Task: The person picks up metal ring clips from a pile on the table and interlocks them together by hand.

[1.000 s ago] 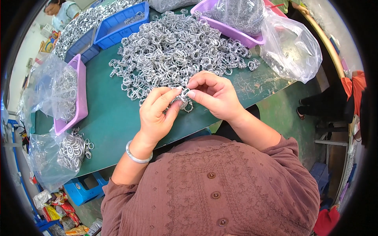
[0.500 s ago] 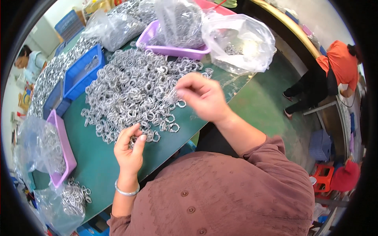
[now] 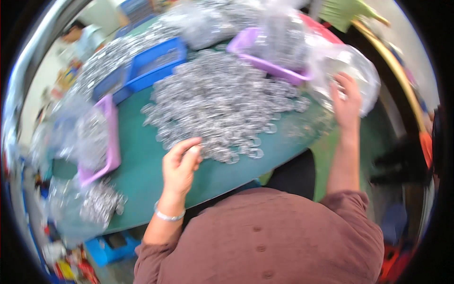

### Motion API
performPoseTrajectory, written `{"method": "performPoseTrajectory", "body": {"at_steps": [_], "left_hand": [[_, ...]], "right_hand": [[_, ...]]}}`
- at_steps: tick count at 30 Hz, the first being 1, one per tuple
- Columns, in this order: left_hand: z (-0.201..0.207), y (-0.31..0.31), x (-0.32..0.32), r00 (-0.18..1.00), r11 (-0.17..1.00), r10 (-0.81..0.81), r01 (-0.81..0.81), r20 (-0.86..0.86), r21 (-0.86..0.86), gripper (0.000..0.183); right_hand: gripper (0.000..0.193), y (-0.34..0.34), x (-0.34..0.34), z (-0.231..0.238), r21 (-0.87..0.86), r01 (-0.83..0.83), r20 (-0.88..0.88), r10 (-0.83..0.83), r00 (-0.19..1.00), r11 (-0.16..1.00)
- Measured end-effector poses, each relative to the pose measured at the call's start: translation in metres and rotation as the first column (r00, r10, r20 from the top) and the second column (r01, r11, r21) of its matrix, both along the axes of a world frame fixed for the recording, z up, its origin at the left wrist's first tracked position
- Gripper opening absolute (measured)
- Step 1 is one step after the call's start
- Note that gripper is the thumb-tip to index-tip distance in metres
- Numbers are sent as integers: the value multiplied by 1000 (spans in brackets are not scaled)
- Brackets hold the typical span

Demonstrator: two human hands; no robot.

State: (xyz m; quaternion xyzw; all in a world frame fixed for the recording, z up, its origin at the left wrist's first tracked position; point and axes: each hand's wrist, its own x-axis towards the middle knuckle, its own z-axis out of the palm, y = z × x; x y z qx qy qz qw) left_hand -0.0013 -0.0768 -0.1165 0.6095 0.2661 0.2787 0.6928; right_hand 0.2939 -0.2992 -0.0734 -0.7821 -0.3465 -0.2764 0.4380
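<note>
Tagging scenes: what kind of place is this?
Likely a small-parts assembly or packing workshop: a big heap of metal rings on a green table, blue and purple bins, and clear bags of parts.

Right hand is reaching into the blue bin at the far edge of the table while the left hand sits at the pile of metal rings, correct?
Not quite. The head view shows the right hand at the clear plastic bag, not a blue bin. The left hand is at the ring pile.
</note>
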Motion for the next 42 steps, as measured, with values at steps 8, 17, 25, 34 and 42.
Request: {"method": "performPoseTrajectory", "body": {"at_steps": [8, 17, 25, 34, 42], "left_hand": [[68, 77, -63, 873, 512, 405, -462, 271, 724, 17], [165, 203, -148, 613, 14, 748, -399, 255, 917, 24], [145, 205, -148, 729, 455, 664, -217, -167, 864, 30], [99, 76, -69, 924, 95, 354, -193, 148, 977, 11], [22, 39, -34, 992, 535, 127, -74, 6, 842, 13]], "right_hand": [[14, 24, -59, 8, -4, -160, 165, 159, 973, 987], [15, 68, -90, -5, -73, -490, -31, 489, 872, 869], [14, 120, -106, -35, -306, -633, -36, 655, 754, 711], [7, 173, -115, -56, -452, -453, 42, 525, 850, 768], [9, 168, -113, -38, -163, -673, -342, 598, 725, 722]]}}
